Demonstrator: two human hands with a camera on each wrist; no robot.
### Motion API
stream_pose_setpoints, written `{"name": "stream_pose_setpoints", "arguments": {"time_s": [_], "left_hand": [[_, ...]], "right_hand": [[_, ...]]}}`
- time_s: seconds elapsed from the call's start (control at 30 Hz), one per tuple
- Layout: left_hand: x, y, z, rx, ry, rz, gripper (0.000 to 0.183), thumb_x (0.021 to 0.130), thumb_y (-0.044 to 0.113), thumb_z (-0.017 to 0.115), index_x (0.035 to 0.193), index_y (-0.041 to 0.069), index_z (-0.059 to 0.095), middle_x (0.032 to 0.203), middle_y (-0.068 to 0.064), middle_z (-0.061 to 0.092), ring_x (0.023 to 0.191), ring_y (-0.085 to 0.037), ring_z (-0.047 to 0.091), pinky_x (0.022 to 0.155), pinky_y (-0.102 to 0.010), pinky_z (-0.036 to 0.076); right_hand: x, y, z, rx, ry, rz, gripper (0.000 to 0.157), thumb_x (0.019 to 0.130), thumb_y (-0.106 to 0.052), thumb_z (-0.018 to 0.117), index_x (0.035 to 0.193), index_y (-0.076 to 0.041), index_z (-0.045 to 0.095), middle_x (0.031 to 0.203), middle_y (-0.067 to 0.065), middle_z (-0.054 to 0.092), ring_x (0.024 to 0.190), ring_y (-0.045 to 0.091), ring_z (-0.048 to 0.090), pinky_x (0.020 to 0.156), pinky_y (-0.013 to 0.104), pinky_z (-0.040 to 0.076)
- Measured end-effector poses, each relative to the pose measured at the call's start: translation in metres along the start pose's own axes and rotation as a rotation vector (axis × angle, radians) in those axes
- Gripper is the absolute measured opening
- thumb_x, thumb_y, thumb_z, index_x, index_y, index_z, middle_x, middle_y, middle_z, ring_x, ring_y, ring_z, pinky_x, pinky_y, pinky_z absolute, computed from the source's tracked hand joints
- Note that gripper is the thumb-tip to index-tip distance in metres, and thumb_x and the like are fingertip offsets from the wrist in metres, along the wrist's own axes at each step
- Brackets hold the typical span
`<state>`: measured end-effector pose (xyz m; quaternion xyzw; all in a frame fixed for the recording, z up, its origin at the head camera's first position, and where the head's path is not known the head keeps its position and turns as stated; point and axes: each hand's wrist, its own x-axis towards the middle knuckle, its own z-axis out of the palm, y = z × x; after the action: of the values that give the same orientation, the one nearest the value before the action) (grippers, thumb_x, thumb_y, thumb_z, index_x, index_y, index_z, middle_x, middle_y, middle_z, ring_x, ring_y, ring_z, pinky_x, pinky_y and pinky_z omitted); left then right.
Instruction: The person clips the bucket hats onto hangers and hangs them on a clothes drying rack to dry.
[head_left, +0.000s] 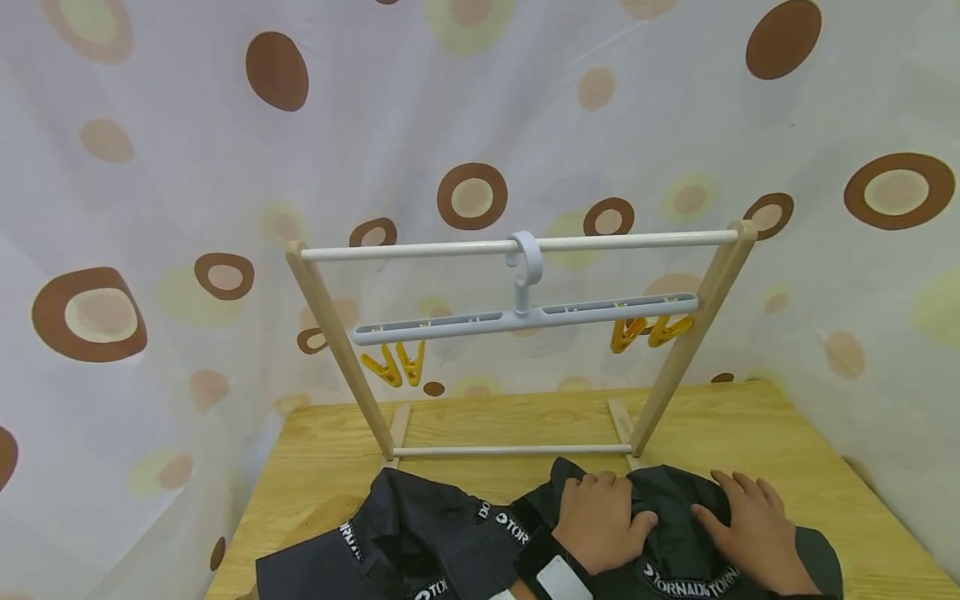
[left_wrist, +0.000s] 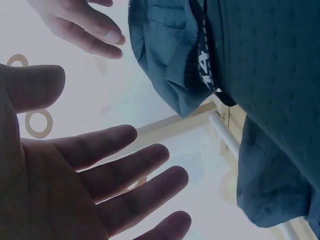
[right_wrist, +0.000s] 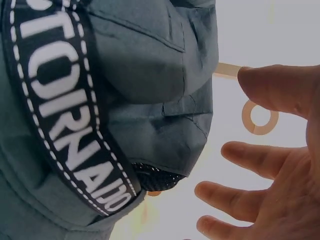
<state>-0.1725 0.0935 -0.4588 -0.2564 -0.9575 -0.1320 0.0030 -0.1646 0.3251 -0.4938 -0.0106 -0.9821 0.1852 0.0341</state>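
A dark garment (head_left: 457, 533) with black-and-white lettered tape lies bunched along the near side of the wooden table. Over its middle is my left hand (head_left: 600, 517), a strap with a white block round the wrist. My right hand (head_left: 750, 525) is over its dark green right end. In the left wrist view the left fingers (left_wrist: 140, 195) are straight and spread beside the cloth. The right wrist view shows the right fingers (right_wrist: 245, 200) extended too, apart from the cloth and its lettered band (right_wrist: 75, 120). Part of the garment is hidden below the head view.
Behind the garment stands a wooden rack (head_left: 682, 358) with white rods. A pale grey hanger (head_left: 525, 317) hooks over its top rod. Yellow clips (head_left: 397, 364) hang at the hanger's left end, and more clips (head_left: 645, 331) at its right. A patterned curtain (head_left: 480, 100) surrounds the table (head_left: 750, 433).
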Motion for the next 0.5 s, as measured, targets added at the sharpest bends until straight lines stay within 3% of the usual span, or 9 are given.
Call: {"name": "stream_pose_setpoints", "arguments": {"time_s": [0.3, 0.5], "left_hand": [[-0.005, -0.004, 0.002, 0.020, 0.036, 0.002, 0.044, 0.098, 0.056, 0.049, 0.123, 0.024, 0.067, 0.111, 0.005, 0.069, 0.097, -0.016, 0.064, 0.076, -0.035, 0.047], [0.001, -0.004, 0.010, 0.052, 0.009, -0.036, 0.044, 0.097, 0.057, 0.050, 0.122, 0.026, 0.067, 0.110, 0.006, 0.069, 0.095, -0.016, 0.064, 0.076, -0.035, 0.048]], "right_hand": [[-0.002, -0.002, 0.001, -0.022, -0.028, 0.031, 0.067, 0.093, -0.035, 0.065, 0.137, 0.012, 0.046, 0.135, 0.046, 0.040, 0.123, 0.065, 0.029, 0.096, 0.079, 0.030], [0.000, -0.006, 0.000, -0.025, -0.023, 0.030, 0.068, 0.093, -0.036, 0.066, 0.137, 0.011, 0.045, 0.136, 0.045, 0.039, 0.125, 0.065, 0.029, 0.094, 0.080, 0.032]]}}
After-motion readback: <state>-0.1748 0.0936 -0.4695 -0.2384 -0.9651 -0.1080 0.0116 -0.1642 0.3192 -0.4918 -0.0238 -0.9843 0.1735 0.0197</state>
